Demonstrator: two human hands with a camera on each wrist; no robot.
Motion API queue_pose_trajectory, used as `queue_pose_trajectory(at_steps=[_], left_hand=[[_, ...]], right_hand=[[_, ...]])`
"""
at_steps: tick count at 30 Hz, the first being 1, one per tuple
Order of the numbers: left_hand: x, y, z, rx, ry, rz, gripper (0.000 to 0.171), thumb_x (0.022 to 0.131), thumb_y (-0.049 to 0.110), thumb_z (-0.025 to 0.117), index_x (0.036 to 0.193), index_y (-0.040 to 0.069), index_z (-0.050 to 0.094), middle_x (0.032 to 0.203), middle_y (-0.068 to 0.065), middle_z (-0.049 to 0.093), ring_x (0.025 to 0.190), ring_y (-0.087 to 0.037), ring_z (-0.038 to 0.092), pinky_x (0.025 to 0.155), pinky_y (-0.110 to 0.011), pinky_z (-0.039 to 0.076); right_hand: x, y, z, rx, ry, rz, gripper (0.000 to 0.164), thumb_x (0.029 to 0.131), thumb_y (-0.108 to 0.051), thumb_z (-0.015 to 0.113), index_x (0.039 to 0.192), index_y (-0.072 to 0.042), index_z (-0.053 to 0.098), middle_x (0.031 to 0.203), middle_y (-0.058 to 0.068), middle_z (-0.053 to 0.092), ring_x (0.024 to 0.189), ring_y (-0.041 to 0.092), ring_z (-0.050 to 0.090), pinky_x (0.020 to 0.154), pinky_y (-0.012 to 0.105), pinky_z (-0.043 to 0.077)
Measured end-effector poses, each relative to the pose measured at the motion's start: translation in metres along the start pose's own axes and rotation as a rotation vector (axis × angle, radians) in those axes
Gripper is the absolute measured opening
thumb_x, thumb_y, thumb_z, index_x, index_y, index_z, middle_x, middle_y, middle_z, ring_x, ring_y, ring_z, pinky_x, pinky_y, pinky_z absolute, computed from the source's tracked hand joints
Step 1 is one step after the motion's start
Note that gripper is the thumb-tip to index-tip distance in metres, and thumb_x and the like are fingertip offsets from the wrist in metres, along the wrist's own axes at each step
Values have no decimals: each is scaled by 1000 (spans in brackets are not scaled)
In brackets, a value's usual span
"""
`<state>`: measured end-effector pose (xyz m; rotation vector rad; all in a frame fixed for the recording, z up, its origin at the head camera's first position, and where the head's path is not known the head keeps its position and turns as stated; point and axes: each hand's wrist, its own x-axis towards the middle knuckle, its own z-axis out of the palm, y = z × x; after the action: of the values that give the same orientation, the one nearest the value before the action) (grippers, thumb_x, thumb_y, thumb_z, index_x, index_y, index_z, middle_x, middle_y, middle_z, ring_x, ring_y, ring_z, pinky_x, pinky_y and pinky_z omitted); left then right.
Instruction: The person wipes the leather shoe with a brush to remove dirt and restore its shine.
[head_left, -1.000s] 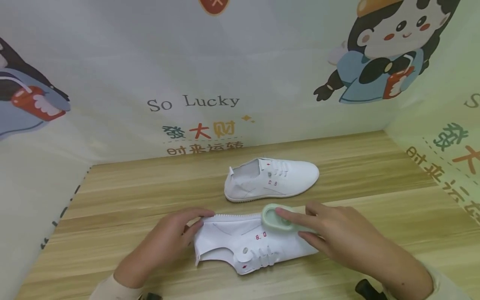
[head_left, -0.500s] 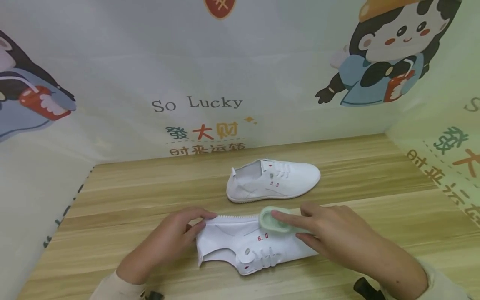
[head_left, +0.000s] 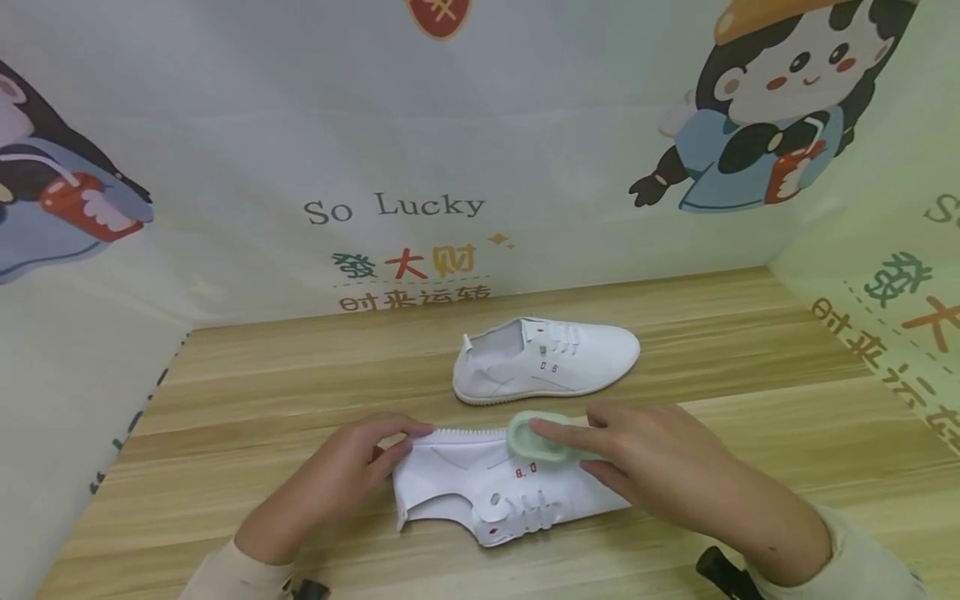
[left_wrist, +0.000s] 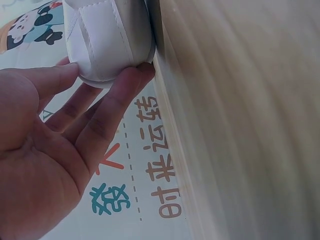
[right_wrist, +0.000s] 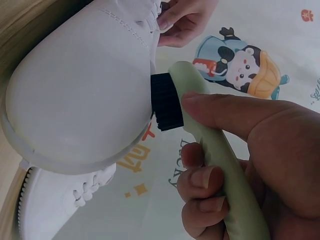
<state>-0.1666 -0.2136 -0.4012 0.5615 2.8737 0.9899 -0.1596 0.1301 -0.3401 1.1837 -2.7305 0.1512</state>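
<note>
A white lace-up shoe (head_left: 450,462) lies on its side close in front of me, sole edge facing away and toe to the right. My left hand (head_left: 345,467) holds its heel; in the left wrist view the thumb and fingers are around the heel (left_wrist: 107,45). With my right hand (head_left: 660,458) I grip a pale green brush (head_left: 521,443), the index finger on the back of its head. The right wrist view shows its dark bristles (right_wrist: 167,102) against the shoe's side, with curled fingers around the handle (right_wrist: 220,155).
Behind it, a matching white shoe (head_left: 592,358) stands on the wood-grain table (head_left: 300,367), toe to the right. A printed cloth (head_left: 555,150) with cartoon figures and lettering walls the back and both sides. Dark objects (head_left: 727,575) show by both wrists.
The brush and my right hand have slid a little to the left along the shoe's side, toward the heel. My left hand stays at the heel, and both shoes hold their places.
</note>
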Motion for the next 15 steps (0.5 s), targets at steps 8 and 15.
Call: queue_pose_trajectory(at_steps=[8, 15], left_hand=[[2, 0, 1, 8, 5, 8, 26, 98, 6, 61, 119, 19, 71, 125, -2, 69, 116, -22, 64, 80, -25, 57], [3, 1, 2, -5, 4, -17, 27, 98, 6, 61, 118, 21, 71, 125, -2, 69, 113, -21, 65, 79, -24, 57]], right_hand=[[4, 0, 4, -11, 30, -22, 65, 84, -21, 80, 138, -46, 55, 76, -9, 44, 57, 5, 34, 49, 20, 28], [11, -5, 10, -24, 48, -62, 66, 82, -21, 82, 138, -46, 56, 75, -8, 46, 57, 7, 35, 50, 21, 30]])
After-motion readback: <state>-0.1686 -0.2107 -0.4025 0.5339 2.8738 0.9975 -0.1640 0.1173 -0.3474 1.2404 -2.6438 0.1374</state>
